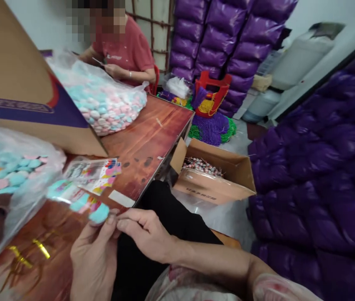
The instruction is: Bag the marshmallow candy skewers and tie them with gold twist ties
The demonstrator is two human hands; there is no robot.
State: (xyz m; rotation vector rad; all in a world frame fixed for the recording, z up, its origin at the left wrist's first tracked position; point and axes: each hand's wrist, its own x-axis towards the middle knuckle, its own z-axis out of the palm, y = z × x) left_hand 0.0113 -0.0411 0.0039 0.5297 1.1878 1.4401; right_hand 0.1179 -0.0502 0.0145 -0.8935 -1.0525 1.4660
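A narrow clear packet (80,200) with pale blue round pieces and a colourful printed part lies over the table's edge area, pointing toward me. At its near end, my left hand (94,251) pinches the gathered plastic between thumb and fingers. My right hand (146,230) meets it there, thumb and forefinger pressed together at the same end. The fingertips hide exactly what is between them. Gold twist ties (41,248) lie on the table left of my left hand. Beyond the packet are printed clear bags (94,171) in a flat stack.
On the brown table (146,138) stand a large bag of pastel pieces (105,100), a nearer one (14,171) and a cardboard box (33,83). An open carton (215,184) of beaded items sits right. A person in red (130,50) works opposite. Purple bales (315,167) line the right.
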